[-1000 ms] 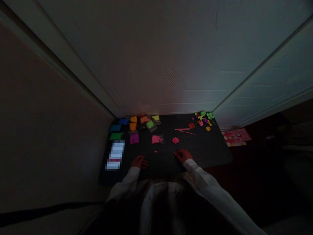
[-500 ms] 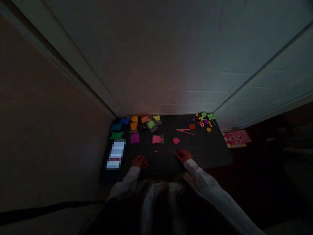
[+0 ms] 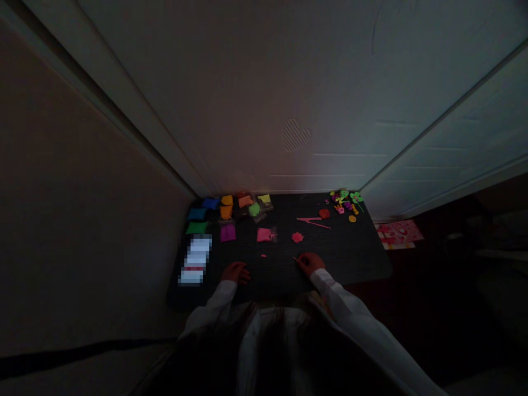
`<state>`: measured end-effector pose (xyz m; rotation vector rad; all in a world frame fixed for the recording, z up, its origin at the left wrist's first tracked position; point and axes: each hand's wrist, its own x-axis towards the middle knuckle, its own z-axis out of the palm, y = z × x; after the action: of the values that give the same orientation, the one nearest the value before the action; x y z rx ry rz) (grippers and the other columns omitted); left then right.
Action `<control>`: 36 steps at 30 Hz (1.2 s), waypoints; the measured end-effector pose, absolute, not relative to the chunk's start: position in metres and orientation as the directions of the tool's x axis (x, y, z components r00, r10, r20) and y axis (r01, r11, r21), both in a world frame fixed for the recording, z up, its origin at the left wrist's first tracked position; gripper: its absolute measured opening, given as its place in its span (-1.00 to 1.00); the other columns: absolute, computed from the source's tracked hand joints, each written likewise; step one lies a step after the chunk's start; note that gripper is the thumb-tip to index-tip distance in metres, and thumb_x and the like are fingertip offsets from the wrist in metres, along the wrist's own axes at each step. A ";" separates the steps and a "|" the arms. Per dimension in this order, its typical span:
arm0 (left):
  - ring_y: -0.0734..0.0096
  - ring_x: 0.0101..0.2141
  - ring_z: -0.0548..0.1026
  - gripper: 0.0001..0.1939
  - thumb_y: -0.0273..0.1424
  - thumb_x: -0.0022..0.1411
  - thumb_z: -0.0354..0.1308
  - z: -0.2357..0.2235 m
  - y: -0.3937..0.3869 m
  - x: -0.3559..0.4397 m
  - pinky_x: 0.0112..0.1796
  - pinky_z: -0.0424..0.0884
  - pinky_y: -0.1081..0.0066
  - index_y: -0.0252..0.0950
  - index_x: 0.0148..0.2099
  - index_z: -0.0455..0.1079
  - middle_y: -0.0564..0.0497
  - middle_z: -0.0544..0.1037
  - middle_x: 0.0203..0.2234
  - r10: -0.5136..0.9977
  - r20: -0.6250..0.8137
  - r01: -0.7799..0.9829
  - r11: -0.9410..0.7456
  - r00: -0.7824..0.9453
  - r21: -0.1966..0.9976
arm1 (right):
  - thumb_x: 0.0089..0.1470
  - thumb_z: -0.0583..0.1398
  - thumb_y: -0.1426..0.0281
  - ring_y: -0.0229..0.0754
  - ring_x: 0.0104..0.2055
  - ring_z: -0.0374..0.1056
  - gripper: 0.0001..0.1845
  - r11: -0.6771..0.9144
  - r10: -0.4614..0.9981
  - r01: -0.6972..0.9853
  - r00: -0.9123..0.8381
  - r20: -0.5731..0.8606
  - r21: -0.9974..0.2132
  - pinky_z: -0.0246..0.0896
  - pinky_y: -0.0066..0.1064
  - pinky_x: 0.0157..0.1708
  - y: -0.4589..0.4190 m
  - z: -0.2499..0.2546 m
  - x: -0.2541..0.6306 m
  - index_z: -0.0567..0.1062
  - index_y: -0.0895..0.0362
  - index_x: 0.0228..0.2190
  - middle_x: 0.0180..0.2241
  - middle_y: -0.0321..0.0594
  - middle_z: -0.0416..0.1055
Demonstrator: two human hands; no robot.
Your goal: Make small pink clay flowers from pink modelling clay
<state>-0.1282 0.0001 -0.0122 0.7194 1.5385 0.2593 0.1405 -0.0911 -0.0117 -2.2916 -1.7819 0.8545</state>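
Observation:
My left hand (image 3: 236, 272) rests on the dark table (image 3: 342, 258), fingers apart and holding nothing. My right hand (image 3: 309, 263) is closed in a pinch, and a thin stick-like thing (image 3: 295, 258) pokes out from its fingertips; its kind is too small to make out. Just beyond that hand lies a pink clay flower-like piece (image 3: 297, 237). Between the hands sits a small pink scrap (image 3: 263, 256). A packet of pink clay (image 3: 264, 235) lies beyond the scrap.
Coloured clay packets (image 3: 226, 232) fill the back left, with a bright blurred screen (image 3: 195, 260) at the left edge. Pink tools (image 3: 309, 219) and a red round piece (image 3: 324, 213) lie at back right, near several small clay figures (image 3: 340, 201). A wall (image 3: 247, 110) rises behind.
The view shifts very slightly. Both hands stay in place, and the things on the table have not moved.

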 end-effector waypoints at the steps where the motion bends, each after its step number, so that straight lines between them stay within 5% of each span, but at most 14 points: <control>1: 0.46 -0.37 0.40 -0.74 -0.35 0.17 -0.05 -0.013 0.000 -0.128 -0.39 0.38 0.37 -0.37 -0.11 0.22 -0.04 0.38 -0.29 0.579 -0.814 0.282 0.773 0.054 0.568 | 0.07 0.02 0.31 -0.24 -0.25 0.26 -0.75 -0.300 0.922 0.857 0.148 -0.358 -0.419 0.19 -0.27 -0.26 -0.091 -0.012 0.141 0.33 0.18 -0.24 -0.22 -0.18 0.30; 36: 0.47 -0.38 0.40 -0.75 -0.36 0.17 -0.04 0.016 -0.001 -0.122 -0.40 0.39 0.38 -0.38 -0.12 0.23 -0.03 0.38 -0.29 0.566 -0.822 0.298 0.775 0.067 0.558 | 0.07 0.02 0.31 -0.24 -0.24 0.26 -0.75 -0.323 0.914 0.845 0.163 -0.371 -0.426 0.19 -0.26 -0.25 -0.090 -0.011 0.141 0.34 0.17 -0.24 -0.21 -0.18 0.29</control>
<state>-0.1219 -0.0007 0.0163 0.7244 1.5306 0.2310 0.1408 -0.0904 -0.0108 -2.3012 -1.7519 0.8771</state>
